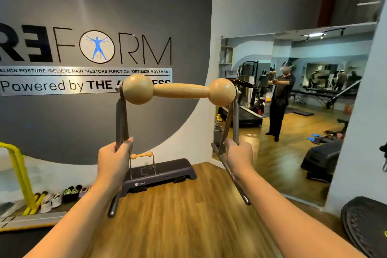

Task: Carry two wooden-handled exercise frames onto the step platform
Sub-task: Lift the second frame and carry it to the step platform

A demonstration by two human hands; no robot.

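One frame (142, 165) is already sitting on the step platform (167, 172) by the grey wall, so this looks like the second trip. The person has the other frame (179, 91) up in the air at arm's length, well short of the platform. The left hand (114, 156) is clenched around the left steel upright, and the right hand (239, 154) is wrapped around the right upright, both low down near the base rails.

Handling-wise it's probably on the heavy side: flat steel bars plus a chunky turned wooden handle with two big knobs (smooth, likely varnished, so a bit slick). It's rigid, no flex to worry about. Gripping the uprights seems sensible, since it keeps the thing level and lets the feet land flat beside the first one.
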